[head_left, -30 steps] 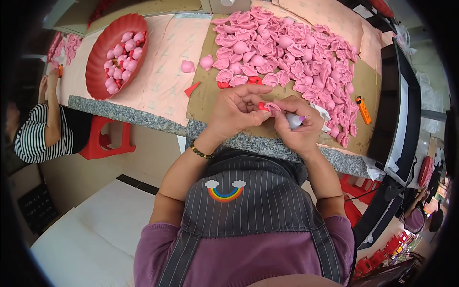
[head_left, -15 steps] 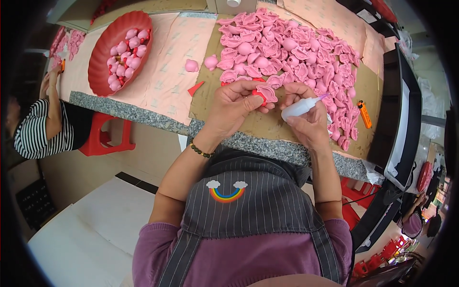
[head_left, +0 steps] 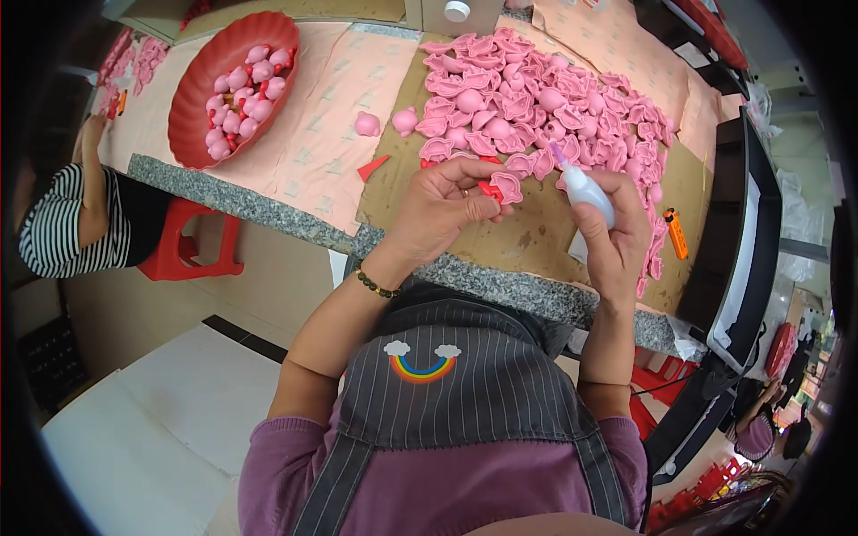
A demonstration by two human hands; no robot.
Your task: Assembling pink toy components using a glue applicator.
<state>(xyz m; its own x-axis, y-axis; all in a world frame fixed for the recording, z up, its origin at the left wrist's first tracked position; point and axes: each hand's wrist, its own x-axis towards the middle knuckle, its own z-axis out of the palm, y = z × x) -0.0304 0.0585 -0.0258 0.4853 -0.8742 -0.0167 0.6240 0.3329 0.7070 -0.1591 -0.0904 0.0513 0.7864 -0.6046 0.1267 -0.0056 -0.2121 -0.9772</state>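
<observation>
a red scalloped bowl [head_left: 192, 107] is sitting far left, collecting finished pink figures. the left hand [head_left: 438, 210] is pinching a pink shell piece [head_left: 508, 186] with a red bit, tilting it up toward the nozzle. the right hand [head_left: 617, 241] is gripping a small white glue bottle [head_left: 585, 189], tip aimed at the piece, beside the pink pile [head_left: 545, 98].

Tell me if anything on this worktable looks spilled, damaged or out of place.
Nothing looks spilled or damaged. Two pink pieces and a red scrap lie apart from the big pink pile, between it and the red tray.
</observation>
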